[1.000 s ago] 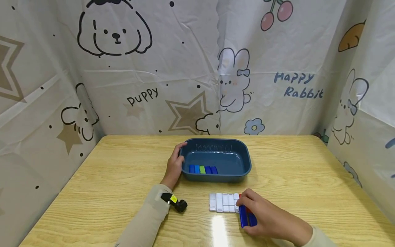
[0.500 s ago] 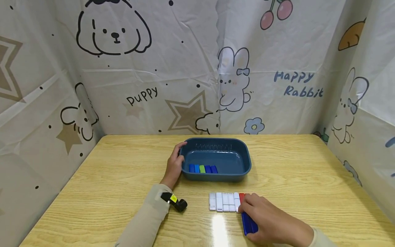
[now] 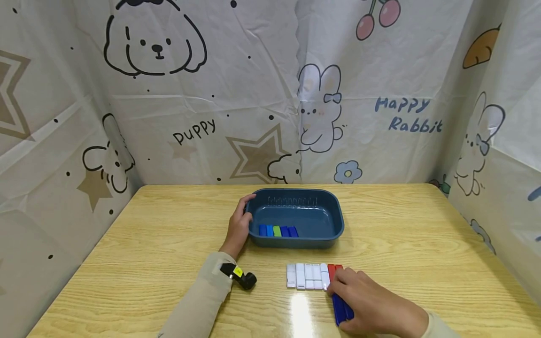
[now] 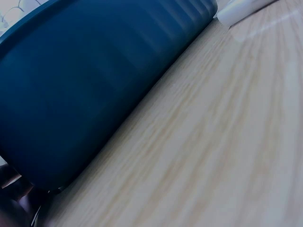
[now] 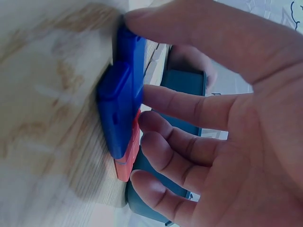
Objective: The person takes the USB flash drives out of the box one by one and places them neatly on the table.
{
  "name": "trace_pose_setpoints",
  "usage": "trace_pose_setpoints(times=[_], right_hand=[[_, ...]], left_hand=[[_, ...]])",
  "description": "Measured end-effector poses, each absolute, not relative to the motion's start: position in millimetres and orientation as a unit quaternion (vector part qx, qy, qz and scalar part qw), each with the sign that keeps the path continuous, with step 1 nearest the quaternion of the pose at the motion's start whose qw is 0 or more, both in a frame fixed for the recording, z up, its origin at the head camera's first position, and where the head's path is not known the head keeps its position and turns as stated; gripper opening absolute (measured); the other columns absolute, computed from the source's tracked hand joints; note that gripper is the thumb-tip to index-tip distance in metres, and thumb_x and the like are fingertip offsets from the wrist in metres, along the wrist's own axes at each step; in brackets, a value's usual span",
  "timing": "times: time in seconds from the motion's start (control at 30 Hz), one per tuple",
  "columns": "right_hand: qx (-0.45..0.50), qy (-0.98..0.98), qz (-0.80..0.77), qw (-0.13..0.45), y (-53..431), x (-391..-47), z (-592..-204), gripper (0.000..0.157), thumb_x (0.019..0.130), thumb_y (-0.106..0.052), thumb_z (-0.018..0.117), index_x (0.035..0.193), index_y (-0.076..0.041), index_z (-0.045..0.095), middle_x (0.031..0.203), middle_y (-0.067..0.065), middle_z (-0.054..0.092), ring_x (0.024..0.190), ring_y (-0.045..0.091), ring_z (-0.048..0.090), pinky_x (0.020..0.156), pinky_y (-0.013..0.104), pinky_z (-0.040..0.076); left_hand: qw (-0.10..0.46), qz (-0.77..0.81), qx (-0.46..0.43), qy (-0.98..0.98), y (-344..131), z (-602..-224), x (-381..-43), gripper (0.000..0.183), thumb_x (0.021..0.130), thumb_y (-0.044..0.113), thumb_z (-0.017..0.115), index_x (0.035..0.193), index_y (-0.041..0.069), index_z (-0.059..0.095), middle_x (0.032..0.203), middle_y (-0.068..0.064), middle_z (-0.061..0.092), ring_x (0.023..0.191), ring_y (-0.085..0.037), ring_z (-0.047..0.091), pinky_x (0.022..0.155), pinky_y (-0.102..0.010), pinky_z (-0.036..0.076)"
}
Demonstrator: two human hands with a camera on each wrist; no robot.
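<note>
On the left, my left hand (image 3: 237,229) grips the left wall of a dark blue plastic basin (image 3: 296,242). My right hand (image 3: 369,301), low on the right, pinches a blue oblong block (image 3: 339,310) lengthwise, thumb at its near end. A second blue block (image 5: 115,111) lies against it in the right wrist view. Beyond the blue pair are red blocks (image 3: 332,270), partly hidden by my fingers. To their left, white blocks (image 3: 300,276) stand side by side in a row.
Several small blocks, dark blue, light blue and green (image 3: 277,231), line the basin's front left. A wood-grain table (image 3: 169,234) carries everything. A printed curtain (image 3: 253,94) closes off the back and both sides. My left wrist carries a black camera (image 3: 245,279).
My right hand has slid the blue blocks toward the table's near side and slightly right, uncovering more of the red ones. My left hand and the basin have stayed put.
</note>
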State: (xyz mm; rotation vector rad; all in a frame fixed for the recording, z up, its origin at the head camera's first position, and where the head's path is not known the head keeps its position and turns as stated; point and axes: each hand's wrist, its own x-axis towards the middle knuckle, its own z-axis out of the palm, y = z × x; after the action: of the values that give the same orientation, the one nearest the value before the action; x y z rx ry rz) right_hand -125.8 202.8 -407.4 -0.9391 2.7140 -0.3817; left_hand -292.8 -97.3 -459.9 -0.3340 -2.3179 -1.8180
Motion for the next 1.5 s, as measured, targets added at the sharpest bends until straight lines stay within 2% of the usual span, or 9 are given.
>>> trace_pose_setpoints(times=[0.17,0.47,0.93,1.27,1.5], right_hand=[[-0.321,0.929,-0.136,0.123,203.4,-126.3,-407.5,0.039,0.073,-0.032,0.077,0.109,-0.026,0.064,0.104,-0.012,0.046,0.092,0.009,0.041,0.077,0.030,0.040],[-0.322,0.930,-0.132,0.119,206.3,-128.3,-407.5,0.033,0.073,-0.034,0.077,0.103,-0.030,0.064,0.104,-0.012,0.047,0.091,0.010,0.042,0.076,0.030,0.040],[-0.298,0.937,-0.138,0.123,207.0,-130.9,-402.6,0.044,0.073,-0.042,0.078,0.111,-0.029,0.061,0.104,-0.011,0.048,0.091,0.012,0.043,0.078,0.034,0.042],[-0.326,0.931,-0.150,0.066,206.7,-136.5,-397.8,0.044,0.074,-0.040,0.079,0.111,-0.025,0.061,0.101,-0.010,0.048,0.089,0.009,0.043,0.076,0.031,0.043],[-0.333,0.927,-0.173,-0.025,195.7,-156.4,-386.7,0.035,0.077,-0.029,0.078,0.108,-0.019,0.063,0.103,-0.005,0.056,0.091,0.011,0.049,0.078,0.033,0.047]], left_hand=[[0.100,-0.603,-0.107,-0.784,-97.1,-466.1,-297.5,0.055,0.086,0.003,0.038,0.137,0.019,0.048,0.148,-0.001,0.041,0.139,-0.019,0.031,0.112,-0.047,0.023],[0.102,-0.603,-0.105,-0.784,-96.5,-466.4,-297.8,0.054,0.085,0.004,0.038,0.137,0.018,0.048,0.147,-0.001,0.043,0.138,-0.019,0.033,0.112,-0.046,0.024],[0.103,-0.601,-0.104,-0.785,-96.3,-465.9,-297.5,0.054,0.085,0.004,0.038,0.136,0.018,0.049,0.147,-0.002,0.043,0.138,-0.020,0.033,0.112,-0.047,0.024],[0.109,-0.605,-0.104,-0.782,-97.0,-466.5,-297.4,0.055,0.084,0.003,0.038,0.136,0.017,0.049,0.147,-0.002,0.043,0.138,-0.021,0.033,0.111,-0.048,0.025],[0.105,-0.606,-0.104,-0.782,-96.9,-464.8,-295.2,0.054,0.085,0.003,0.038,0.136,0.018,0.049,0.148,-0.002,0.042,0.139,-0.021,0.033,0.112,-0.048,0.024]])
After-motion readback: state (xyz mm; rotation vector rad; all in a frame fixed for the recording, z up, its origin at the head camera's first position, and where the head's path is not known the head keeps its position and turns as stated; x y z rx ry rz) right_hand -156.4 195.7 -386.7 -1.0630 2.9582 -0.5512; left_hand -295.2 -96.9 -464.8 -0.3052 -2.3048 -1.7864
